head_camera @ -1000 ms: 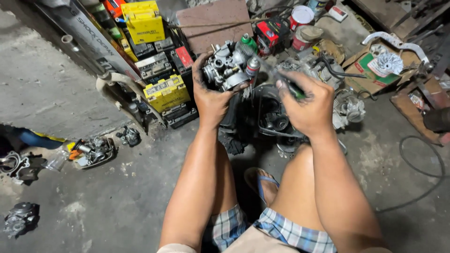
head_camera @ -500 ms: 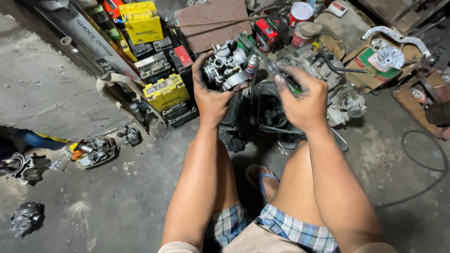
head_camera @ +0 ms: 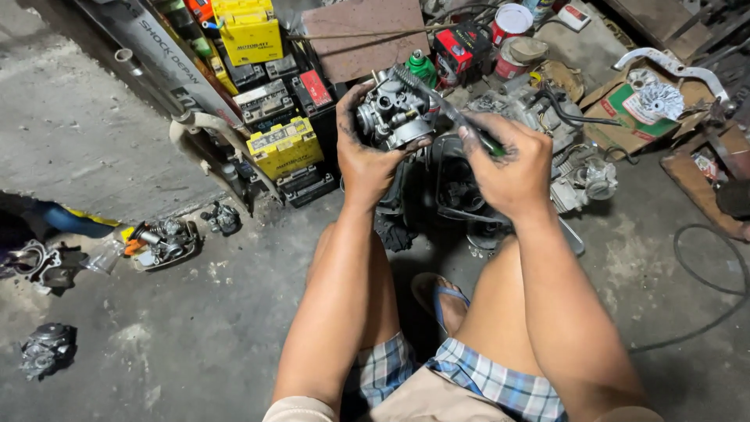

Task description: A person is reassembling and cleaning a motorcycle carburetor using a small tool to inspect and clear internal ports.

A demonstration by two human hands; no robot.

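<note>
My left hand [head_camera: 366, 160], grimy with grease, grips a grey metal carburetor [head_camera: 393, 116] from below and holds it up in front of me. My right hand [head_camera: 506, 160] is closed around the green handle of a brush [head_camera: 437, 101], whose bristled head lies across the top of the carburetor. Under both hands sits a dark engine part [head_camera: 461, 187] on the concrete floor, partly hidden by my arms. My knees and a foot in a blue sandal [head_camera: 445, 297] show below.
Yellow and black batteries [head_camera: 285, 144] are stacked at the upper left beside a leaning board. Red tins, a green bottle [head_camera: 422, 66], cardboard and engine parts crowd the top right. Small metal parts [head_camera: 160, 238] lie on the floor at left. A black cable [head_camera: 707, 266] curves at right.
Both hands have stayed together on the carburetor, with the brush shifting slightly across its top. The view has drifted a little.
</note>
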